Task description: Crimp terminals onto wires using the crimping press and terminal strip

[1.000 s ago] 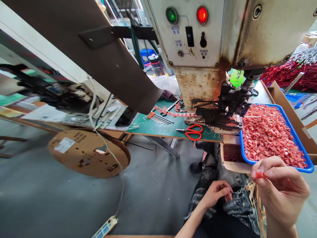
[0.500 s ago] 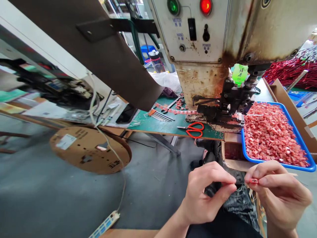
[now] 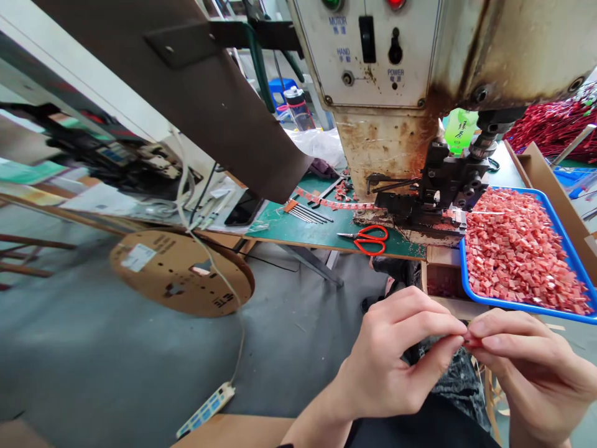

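Observation:
Fingertip to fingertip, my two hands meet in front of my lap at the lower right. My right hand (image 3: 536,361) pinches a small pink plastic piece (image 3: 472,341), mostly covered by the fingers. Thumb and forefinger of my left hand (image 3: 405,354) are pressed together at the left end of that piece; whatever lies between them is hidden. Beyond the hands, a blue tray (image 3: 527,307) holds a heap of similar pink plastic pieces (image 3: 527,249).
A worn press machine (image 3: 382,143) stands on the green table (image 3: 298,227), with a pink strip (image 3: 336,203) running into it. Orange-handled scissors (image 3: 370,240) lie near the table edge. A cardboard reel (image 3: 181,274) hangs at left; a power strip (image 3: 208,407) sits below.
My left hand has moved right, closing the gap, and its fingertips now meet the pink piece in my right hand. The camera view has shifted slightly.

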The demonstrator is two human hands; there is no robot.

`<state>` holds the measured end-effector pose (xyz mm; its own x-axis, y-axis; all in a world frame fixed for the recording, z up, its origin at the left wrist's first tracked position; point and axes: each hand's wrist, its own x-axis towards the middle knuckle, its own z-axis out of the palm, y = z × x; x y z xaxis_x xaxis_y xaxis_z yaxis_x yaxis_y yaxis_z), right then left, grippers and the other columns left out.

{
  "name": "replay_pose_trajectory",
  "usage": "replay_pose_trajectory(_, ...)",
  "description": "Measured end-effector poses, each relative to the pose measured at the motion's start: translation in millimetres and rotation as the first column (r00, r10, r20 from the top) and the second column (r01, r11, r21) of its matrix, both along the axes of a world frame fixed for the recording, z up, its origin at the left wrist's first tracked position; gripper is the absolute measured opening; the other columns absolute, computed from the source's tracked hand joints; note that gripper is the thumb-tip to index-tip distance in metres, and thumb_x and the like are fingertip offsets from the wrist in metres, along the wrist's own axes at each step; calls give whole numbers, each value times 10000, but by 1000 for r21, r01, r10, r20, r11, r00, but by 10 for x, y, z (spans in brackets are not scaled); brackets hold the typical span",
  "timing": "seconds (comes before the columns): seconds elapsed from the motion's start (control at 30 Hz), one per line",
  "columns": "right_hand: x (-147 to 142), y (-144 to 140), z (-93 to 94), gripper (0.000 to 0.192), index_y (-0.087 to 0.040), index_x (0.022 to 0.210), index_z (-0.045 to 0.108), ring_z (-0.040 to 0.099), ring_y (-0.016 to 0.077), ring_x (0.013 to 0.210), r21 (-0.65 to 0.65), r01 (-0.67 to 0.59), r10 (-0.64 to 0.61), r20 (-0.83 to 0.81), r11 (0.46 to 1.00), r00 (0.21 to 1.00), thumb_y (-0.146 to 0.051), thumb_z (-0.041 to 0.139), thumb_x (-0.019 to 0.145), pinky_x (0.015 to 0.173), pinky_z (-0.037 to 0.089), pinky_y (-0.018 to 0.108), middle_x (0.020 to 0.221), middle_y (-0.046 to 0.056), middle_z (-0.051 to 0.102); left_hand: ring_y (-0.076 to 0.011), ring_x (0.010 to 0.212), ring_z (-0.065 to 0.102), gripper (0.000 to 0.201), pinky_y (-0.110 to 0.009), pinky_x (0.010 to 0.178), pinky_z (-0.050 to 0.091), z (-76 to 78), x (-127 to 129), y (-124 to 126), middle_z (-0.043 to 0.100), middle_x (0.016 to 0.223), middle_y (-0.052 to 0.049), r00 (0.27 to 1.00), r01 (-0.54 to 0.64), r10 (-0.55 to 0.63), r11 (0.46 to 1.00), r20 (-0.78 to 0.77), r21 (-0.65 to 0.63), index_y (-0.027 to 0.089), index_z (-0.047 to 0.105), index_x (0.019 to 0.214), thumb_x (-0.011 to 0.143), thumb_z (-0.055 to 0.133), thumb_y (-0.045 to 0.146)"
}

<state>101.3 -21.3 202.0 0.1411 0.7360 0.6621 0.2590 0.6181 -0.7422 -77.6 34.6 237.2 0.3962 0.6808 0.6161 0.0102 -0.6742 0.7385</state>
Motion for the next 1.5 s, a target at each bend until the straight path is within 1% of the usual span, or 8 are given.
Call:
replay_pose_trajectory(0.23, 28, 52, 46, 417, -236, 1115, 799, 782, 224, 809, 53, -35, 32, 62, 998, 998, 36, 716, 810, 653, 649, 330, 978, 40, 819, -150, 746, 690, 106, -262, 727, 581, 12, -42, 44, 755, 833, -53, 996, 10, 3, 991, -92, 136, 160, 690, 958, 895, 685, 74)
replay_pose_trajectory(0.4, 94, 56, 66, 407, -241, 1170, 788, 786, 248, 824, 37, -129, 124, 105, 991, 987, 9, 669, 873, 645, 648, 354, 1003, 68, 819, -154, 746, 693, 97, -275, 730, 580, 10, -57, 63, 747, 824, -46, 991, 35, -4, 973, -136, 229, 172, 674, 974, 919, 657, 93)
replay_pose_trajectory(0.6, 87, 47, 109, 261, -213, 1030, 812, 781, 218, 810, 4, -122, 120, 153, 992, 981, -25, 697, 889, 645, 638, 304, 952, 64, 806, -142, 724, 663, 138, -271, 713, 556, 16, -50, 34, 705, 760, -19, 979, 44, 11, 965, -204, 260, 186, 647, 861, 863, 641, 48)
replay_pose_trajectory(0.83, 5, 53, 59, 323, -207, 1014, 806, 772, 186, 774, 25, -28, 24, 141, 999, 990, 40, 699, 836, 606, 625, 259, 954, 50, 803, -118, 651, 576, 197, -242, 651, 533, -50, 72, -32, 656, 706, -1, 967, -188, 224, 950, -124, 251, 191, 608, 763, 773, 633, -4)
replay_pose_trajectory(0.97, -1, 33, -23, 337, -222, 999, 809, 776, 191, 764, -31, 43, -42, 34, 999, 999, 38, 747, 793, 607, 646, 265, 942, 43, 808, -121, 665, 582, 207, -243, 646, 528, -79, 69, -23, 648, 735, -3, 935, -328, 347, 923, -68, 199, 194, 627, 809, 764, 626, -8)
replay_pose_trajectory(1.03, 4, 22, -51, 322, -230, 988, 811, 777, 194, 763, -103, 20, -26, -53, 994, 998, 22, 764, 793, 610, 657, 267, 930, 42, 808, -125, 671, 593, 200, -251, 651, 530, -84, 44, -17, 651, 750, -4, 945, -315, 324, 938, -37, 147, 197, 636, 847, 780, 619, 9)
replay_pose_trajectory(1.2, -12, 9, -65, 309, -245, 1011, 816, 766, 172, 716, -180, -106, 66, -219, 978, 973, -9, 766, 818, 568, 650, 240, 946, 43, 801, -134, 664, 590, 146, -262, 634, 520, -84, 22, -16, 635, 732, -14, 987, -156, 156, 988, -20, 12, 191, 618, 826, 823, 591, 48)
replay_pose_trajectory(1.5, -35, 26, -59, 310, -253, 1023, 812, 774, 180, 792, -172, -112, 75, -209, 979, 975, -24, 786, 815, 580, 639, 225, 947, 39, 797, -145, 734, 666, 95, -265, 692, 574, -73, 53, -41, 720, 826, -47, 998, -30, 37, 992, 50, -124, 170, 691, 915, 860, 679, 94)
